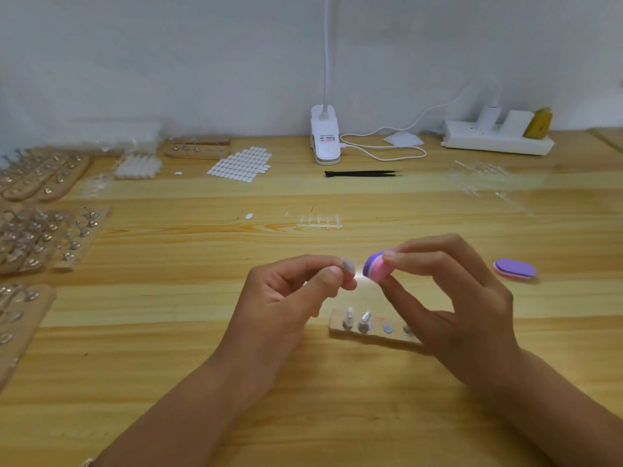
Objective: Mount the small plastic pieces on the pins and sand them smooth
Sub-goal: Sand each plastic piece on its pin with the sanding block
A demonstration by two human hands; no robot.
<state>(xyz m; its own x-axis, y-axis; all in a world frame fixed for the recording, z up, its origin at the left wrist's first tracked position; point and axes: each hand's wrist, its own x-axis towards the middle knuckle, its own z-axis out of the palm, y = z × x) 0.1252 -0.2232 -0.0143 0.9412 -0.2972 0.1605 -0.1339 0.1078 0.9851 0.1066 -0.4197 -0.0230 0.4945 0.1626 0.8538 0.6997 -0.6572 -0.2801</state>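
Note:
My left hand [296, 288] pinches a small pin with a clear plastic piece [348, 266] on its tip, held above the table. My right hand [448, 298] grips a pink and purple sanding block [377, 268] close to that piece, a small gap between them. Below my hands lies a small wooden block [371, 326] with two pins standing in it, each carrying a clear piece, and a grey round pad beside them. My right hand hides the block's right end. A strip of clear plastic pieces [319, 223] lies farther back.
A second purple sanding block [514, 269] lies at the right. Wooden holders full of pins [40, 237] crowd the left side. At the back are a sticker sheet [241, 163], a clip lamp [324, 136], black tweezers [362, 173] and a power strip [495, 136].

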